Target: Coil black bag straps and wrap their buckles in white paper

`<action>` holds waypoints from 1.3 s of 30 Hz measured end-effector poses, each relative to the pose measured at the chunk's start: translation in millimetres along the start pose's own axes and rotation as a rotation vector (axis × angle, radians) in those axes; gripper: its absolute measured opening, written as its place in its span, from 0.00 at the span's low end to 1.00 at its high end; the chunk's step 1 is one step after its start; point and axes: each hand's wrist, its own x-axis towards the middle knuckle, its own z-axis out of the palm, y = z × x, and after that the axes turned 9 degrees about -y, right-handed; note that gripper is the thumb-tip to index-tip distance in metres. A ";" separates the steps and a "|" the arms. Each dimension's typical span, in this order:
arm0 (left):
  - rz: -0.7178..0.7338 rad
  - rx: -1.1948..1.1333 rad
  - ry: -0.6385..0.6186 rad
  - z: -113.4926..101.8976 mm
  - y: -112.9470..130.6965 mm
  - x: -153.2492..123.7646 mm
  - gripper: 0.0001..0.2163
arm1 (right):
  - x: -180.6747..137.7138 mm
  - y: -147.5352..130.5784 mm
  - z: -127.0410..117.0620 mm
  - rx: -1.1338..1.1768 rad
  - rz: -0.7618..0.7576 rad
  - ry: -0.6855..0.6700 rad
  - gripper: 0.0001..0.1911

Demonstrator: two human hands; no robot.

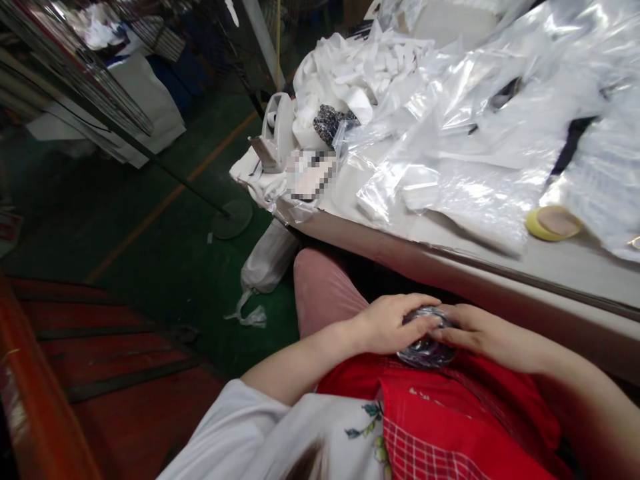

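Over my lap, both hands are closed around a roundish bundle in shiny clear plastic (427, 352), dark inside; its exact kind does not show. My left hand (393, 325) grips it from the left, thumb across the top. From the right, my right hand (481, 333) presses its fingers on the upper side, close to the left thumb. The bundle rests against a red apron (440, 420), just in front of the table edge. Parts of it are covered by my fingers.
On the white table (345, 217) lie clear plastic packages (465, 187), a yellow tape roll (553, 223), a tape dispenser (276, 133), a phone (311, 175) and heaped white strips (350, 73). A white sack (270, 257) lies below; a red slatted pallet-like structure (100, 340) stands at left.
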 end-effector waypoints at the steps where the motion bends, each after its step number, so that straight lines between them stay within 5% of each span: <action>1: 0.033 0.042 -0.019 5.7 -0.8 0.6 0.18 | 0.9 1.5 4.5 0.001 -0.006 -0.015 0.16; 6: 0.060 0.030 0.170 29.6 -13.3 -0.8 0.17 | 6.8 9.8 20.2 0.045 -0.036 0.042 0.20; 12: -0.046 -0.188 0.361 33.4 -14.8 -4.0 0.17 | 9.5 10.4 26.6 0.040 -0.044 0.201 0.21; 19: -0.148 -0.490 0.287 34.7 -9.4 -2.6 0.22 | 8.9 3.3 28.6 0.371 -0.135 0.049 0.18; 26: 0.034 -0.138 0.211 25.9 -3.3 0.3 0.17 | 4.4 14.8 26.8 0.446 -0.133 0.073 0.19; 29: -0.017 -0.109 0.200 24.8 -1.2 1.8 0.18 | 5.7 18.9 27.6 0.413 -0.122 0.088 0.21; 39: -0.178 0.026 0.363 30.4 -12.7 6.8 0.19 | 13.9 35.0 53.8 -0.058 0.002 0.610 0.17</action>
